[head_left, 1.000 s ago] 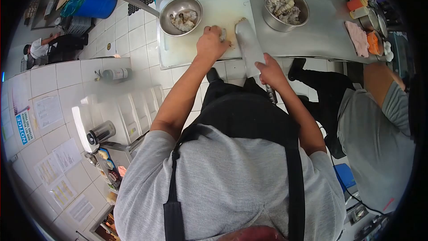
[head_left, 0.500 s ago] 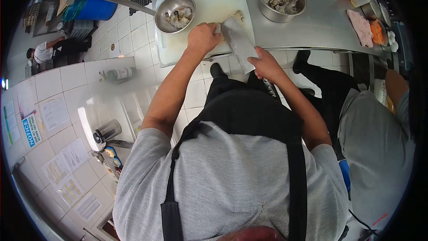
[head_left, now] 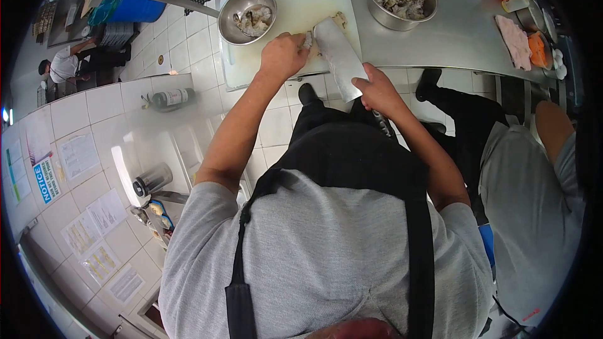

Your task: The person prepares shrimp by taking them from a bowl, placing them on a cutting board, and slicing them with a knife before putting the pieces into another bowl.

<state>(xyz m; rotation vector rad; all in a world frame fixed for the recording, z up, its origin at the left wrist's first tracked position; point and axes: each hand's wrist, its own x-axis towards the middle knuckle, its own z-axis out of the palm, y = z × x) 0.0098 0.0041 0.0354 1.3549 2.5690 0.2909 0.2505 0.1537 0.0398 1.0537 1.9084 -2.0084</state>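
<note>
My left hand (head_left: pixel 284 55) is over the front of the white cutting board (head_left: pixel 290 0), its fingers closed on a small greyish shrimp (head_left: pixel 308 40). My right hand (head_left: pixel 378 92) grips a cleaver (head_left: pixel 339 59), thumb on the blade near the handle. The broad blade slants up to the left, its far end over the board beside the shrimp. Dark scraps (head_left: pixel 340 20) lie on the board beyond the blade tip. A steel bowl (head_left: pixel 230 7) with a few shrimp stands on the board's left side.
A deeper steel pot (head_left: pixel 402 23) heaped with shrimp stands on the steel counter (head_left: pixel 458 31). A pink cloth (head_left: pixel 514 41) and containers lie farther right. Close at my right is a co-worker's grey apron (head_left: pixel 524 194). Another person (head_left: pixel 64 66) works at the far left.
My left hand has shifted slightly, and more of the shrimp shows beside the blade. The cleaver stays in my right hand. The far person's arm reaches out farther.
</note>
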